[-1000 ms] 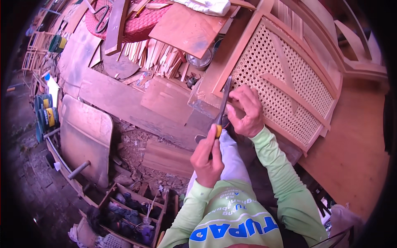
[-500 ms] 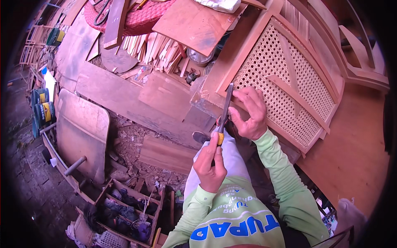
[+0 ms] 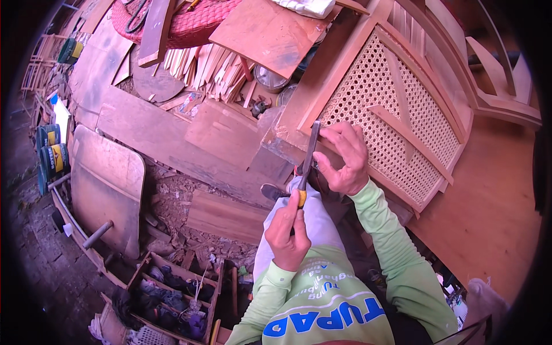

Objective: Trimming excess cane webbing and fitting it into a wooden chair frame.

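Note:
My left hand [image 3: 286,238] is closed around the yellow handle of a chisel [image 3: 310,150], whose dark flat blade points up and away from me. My right hand [image 3: 347,160] is just right of the blade, thumb and fingers apart; whether a fingertip touches the blade near its end, I cannot tell. Beyond the tip lies a wooden frame panel with woven cane [image 3: 368,86]. A loose wooden strip [image 3: 411,142] rests across the cane, and another strip lies higher up on it.
A brown board surface [image 3: 483,190] extends at right. Thin wood slats [image 3: 221,72] are piled beneath a square board [image 3: 276,34]. At lower left stands a compartmented wooden box [image 3: 133,286] of dark items, near a worn rounded panel [image 3: 109,184]. Paint cans [image 3: 53,161] stand far left.
The view has shifted slightly. My left hand still grips the chisel, which is a little lower and further left in the picture. My right hand stays beside the blade with fingers apart.

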`<state>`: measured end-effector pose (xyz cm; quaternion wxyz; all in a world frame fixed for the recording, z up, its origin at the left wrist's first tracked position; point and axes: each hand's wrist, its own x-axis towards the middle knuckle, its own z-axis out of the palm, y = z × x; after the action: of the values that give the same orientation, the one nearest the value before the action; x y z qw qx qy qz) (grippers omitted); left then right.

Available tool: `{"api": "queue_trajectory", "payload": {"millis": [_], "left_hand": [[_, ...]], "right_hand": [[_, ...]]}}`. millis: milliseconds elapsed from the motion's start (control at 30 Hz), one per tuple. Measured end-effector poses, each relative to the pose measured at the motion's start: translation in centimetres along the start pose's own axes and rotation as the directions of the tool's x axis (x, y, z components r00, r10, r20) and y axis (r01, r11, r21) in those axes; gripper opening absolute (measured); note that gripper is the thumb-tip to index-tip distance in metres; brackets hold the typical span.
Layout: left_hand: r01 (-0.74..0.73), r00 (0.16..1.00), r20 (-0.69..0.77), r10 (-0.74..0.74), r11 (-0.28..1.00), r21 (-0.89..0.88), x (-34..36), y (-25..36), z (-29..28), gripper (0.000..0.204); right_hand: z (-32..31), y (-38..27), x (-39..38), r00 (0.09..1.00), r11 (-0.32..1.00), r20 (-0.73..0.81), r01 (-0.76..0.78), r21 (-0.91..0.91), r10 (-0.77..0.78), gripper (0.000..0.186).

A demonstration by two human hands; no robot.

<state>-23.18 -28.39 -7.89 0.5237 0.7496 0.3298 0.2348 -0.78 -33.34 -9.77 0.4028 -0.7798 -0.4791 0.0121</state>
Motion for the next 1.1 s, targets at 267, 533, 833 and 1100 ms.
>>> {"api": "queue_trajectory", "payload": {"millis": [267,533,833,1100], "left_hand": [[0.056,0.998,-0.003,-0.056,0.998,-0.002,0.3,0.5,0.8,0.048],[0.006,0.998,-0.066,-0.009,0.999,-0.033,0.6,-0.1,1.6,0.054],[0.036,0.999,0.023,-0.034,0.997,-0.074,2.2,-0.4,-0.9,0.045],[-0.033,0.999,-0.014,0.032,0.997,-0.064,2.5,-0.7,-0.4,0.049]], "right_hand": [[-0.2,-0.1,-0.2,0.999,0.999,0.012,-0.033,0.003,0.033,0.046],[-0.1,0.0,-0.2,0.999,0.999,0.025,-0.035,0.008,0.035,0.05],[0.3,-0.2,-0.4,0.999,0.999,0.003,-0.045,-0.017,0.045,0.048],[0.7,-0.3,-0.6,0.997,0.998,-0.051,-0.059,-0.004,0.059,0.046]]}}
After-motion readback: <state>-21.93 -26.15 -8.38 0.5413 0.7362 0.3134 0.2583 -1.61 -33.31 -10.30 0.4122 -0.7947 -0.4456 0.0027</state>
